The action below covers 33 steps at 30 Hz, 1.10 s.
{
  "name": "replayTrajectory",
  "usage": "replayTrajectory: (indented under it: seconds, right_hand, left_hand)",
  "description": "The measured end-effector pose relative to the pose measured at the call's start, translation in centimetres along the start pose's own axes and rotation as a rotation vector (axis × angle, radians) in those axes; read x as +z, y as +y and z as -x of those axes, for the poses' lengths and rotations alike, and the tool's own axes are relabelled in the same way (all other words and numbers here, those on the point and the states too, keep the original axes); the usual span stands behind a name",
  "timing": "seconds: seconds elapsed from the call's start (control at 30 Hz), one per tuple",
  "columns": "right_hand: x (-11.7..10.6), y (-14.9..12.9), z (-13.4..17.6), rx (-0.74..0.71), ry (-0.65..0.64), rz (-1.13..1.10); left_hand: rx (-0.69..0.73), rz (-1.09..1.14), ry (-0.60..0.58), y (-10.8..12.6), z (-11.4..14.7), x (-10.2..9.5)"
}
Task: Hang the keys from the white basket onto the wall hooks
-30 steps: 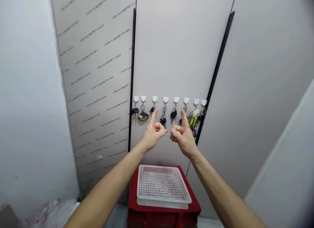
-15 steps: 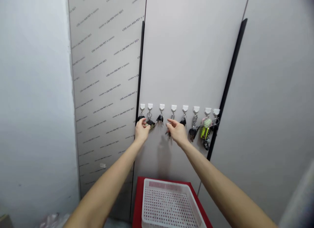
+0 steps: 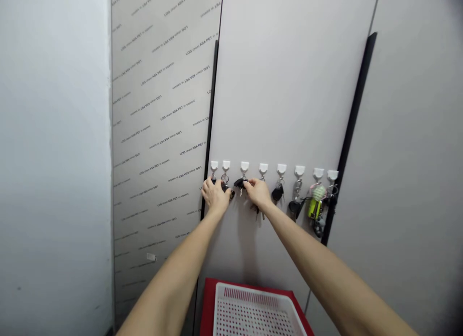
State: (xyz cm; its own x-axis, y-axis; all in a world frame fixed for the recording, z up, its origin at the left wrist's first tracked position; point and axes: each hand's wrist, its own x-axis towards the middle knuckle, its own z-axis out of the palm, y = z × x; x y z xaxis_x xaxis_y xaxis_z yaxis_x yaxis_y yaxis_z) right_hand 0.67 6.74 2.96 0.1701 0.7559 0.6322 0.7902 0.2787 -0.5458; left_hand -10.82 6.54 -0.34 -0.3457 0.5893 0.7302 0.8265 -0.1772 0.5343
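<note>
My left hand point(image 3: 216, 195) is at the two leftmost hooks, fingers curled and thumb against the dark bunch of keys point(image 3: 224, 187) on the second hook. Part of that bunch is hidden behind the fingers. My right hand point(image 3: 258, 193) has thumb and forefinger pinched on a bunch of black-headed keys point(image 3: 239, 182) under the third hook point(image 3: 245, 166). Behind the right hand, keys point(image 3: 257, 210) hang from the fourth hook point(image 3: 264, 168), partly covered.
Further right hang black keys point(image 3: 278, 192), another dark bunch point(image 3: 294, 208) and a bunch with a yellow-green charm point(image 3: 314, 208). Black handle strips point(image 3: 356, 114) edge the pale door point(image 3: 289, 85). Below stands a white perforated basket point(image 3: 253, 293) on a red surface point(image 3: 208, 307).
My right hand has moved left from the fourth hook's keys to the third hook's bunch, which now tilts. My left hand has shifted slightly right over the second bunch. The view has shifted slightly.
</note>
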Motion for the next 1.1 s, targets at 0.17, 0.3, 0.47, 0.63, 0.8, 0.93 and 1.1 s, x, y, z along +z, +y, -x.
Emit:
replayTrajectory:
  seconds: [0.17, 0.3, 0.47, 0.63, 0.8, 0.93, 1.1]
  right_hand:
    - [-1.9, -1.4, -0.5, -0.02, 0.035, 0.088]
    - [-2.7, -2.7, -1.5, -0.082, 0.083, 0.093]
    - [-2.8, -3.1, -0.5, -0.21, 0.046, 0.027]
    - [-2.6, -1.0, 2.8, -0.274, -0.108, 0.046]
    - [-2.1, 1.7, 4.4, -0.24, -0.23, 0.155]
    - [-0.9, 3.2, 5.7, -0.249, -0.41, 0.286]
    - [1.7, 5.6, 9.7, -0.276, -0.68, 0.392]
  left_hand:
    - [0.006, -0.02, -0.117, -0.2, -1.5, -1.0]
    - [-0.028, -0.009, -0.197, -0.4, -2.4, -1.7]
    - [0.054, -0.044, -0.231, -0.7, -3.1, -2.1]
    - [0.125, -0.106, -0.268, -0.7, -3.8, -3.1]
    - [0.137, -0.211, -0.316, 0.4, -4.3, -4.7]
    - [0.144, -0.298, -0.351, 1.3, -4.9, -5.5]
    - [0.116, -0.313, -0.387, 1.5, -5.3, -5.6]
